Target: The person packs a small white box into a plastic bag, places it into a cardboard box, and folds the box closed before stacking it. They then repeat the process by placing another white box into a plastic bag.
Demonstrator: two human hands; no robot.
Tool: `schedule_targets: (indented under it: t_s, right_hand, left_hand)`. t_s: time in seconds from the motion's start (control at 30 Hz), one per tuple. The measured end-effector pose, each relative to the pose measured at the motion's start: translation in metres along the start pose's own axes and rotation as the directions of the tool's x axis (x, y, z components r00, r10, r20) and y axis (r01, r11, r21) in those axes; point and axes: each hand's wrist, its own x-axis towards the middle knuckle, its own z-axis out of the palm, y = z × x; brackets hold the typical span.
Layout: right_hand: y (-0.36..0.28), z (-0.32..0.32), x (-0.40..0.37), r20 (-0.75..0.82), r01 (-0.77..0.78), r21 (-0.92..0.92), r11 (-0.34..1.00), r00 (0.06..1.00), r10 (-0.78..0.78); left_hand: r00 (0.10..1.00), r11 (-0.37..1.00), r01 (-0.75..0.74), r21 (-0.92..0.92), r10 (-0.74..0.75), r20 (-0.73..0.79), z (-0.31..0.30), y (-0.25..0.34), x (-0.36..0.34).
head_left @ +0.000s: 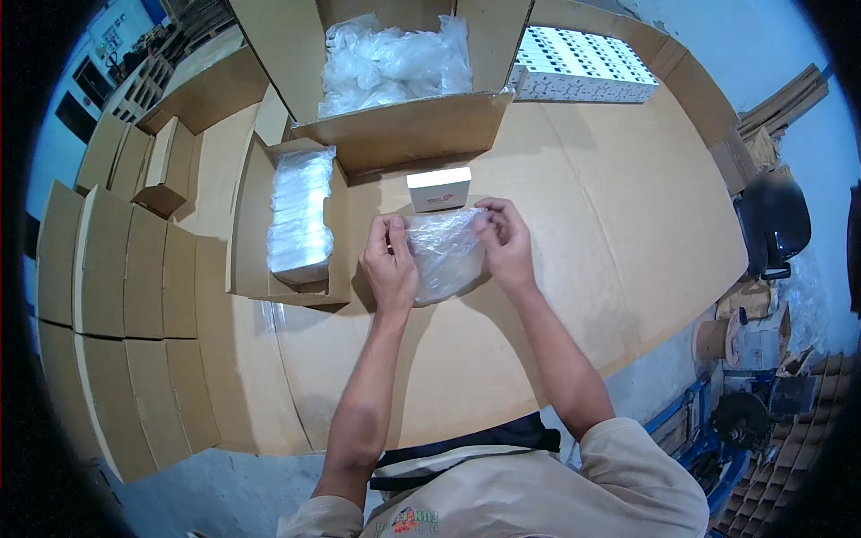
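A clear plastic bag (441,255) is stretched between my two hands above the cardboard-covered table. My left hand (391,260) pinches its left upper edge. At the right upper corner my right hand (508,247) has thumb and fingers closed on the bag, slightly blurred. Just beyond the bag sits a small white box (439,190) with a small red mark on its front. To the left, an open carton (245,233) holds a row of plastic-wrapped boxes (301,211).
A large open carton (408,136) full of clear plastic bags (395,63) stands at the back. Behind it on the right are stacked white boxes (587,72). Brown cardboard boxes (117,269) line the left side. A black chair (773,220) stands beyond the table's right edge.
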Motion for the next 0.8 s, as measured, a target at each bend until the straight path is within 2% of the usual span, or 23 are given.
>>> schedule_targets:
  t_s: [0.13, 0.3, 0.4, 0.5, 0.6, 0.7, 0.8]
  right_hand:
    - [-0.005, 0.012, -0.011, 0.025, -0.128, -0.13, 0.983, 0.991, 0.132]
    - [0.008, 0.015, -0.012, -0.083, 0.012, -0.314, 0.949, 0.996, -0.04]
    - [0.01, 0.018, -0.014, -0.105, 0.053, -0.344, 0.938, 0.99, -0.095]
    - [0.01, 0.019, -0.012, -0.176, 0.093, -0.329, 0.94, 0.972, -0.158]
    - [0.01, 0.018, -0.007, -0.223, 0.137, -0.359, 0.923, 0.948, -0.228]
    - [0.012, 0.017, -0.006, -0.227, 0.143, -0.384, 0.912, 0.943, -0.243]
    - [0.009, 0.017, -0.008, -0.252, 0.088, -0.344, 0.935, 0.95, -0.183]
  left_hand:
    - [0.997, 0.998, -0.055, -0.004, 0.055, -0.052, 0.001, 0.003, -0.001]
    - [0.987, 0.99, -0.12, 0.076, 0.128, -0.101, -0.001, 0.002, -0.001]
    - [0.998, 0.996, -0.024, 0.09, 0.028, -0.048, -0.007, 0.001, 0.002]
    - [0.998, 0.998, 0.052, -0.046, -0.054, -0.042, -0.008, 0.01, 0.004]
    - [0.981, 0.975, 0.191, -0.117, -0.186, 0.05, -0.003, 0.023, -0.006]
    - [0.979, 0.985, 0.164, -0.056, -0.156, 0.128, 0.009, 0.007, -0.016]
    - [0.973, 0.975, 0.209, -0.08, -0.199, 0.119, 0.009, -0.005, -0.013]
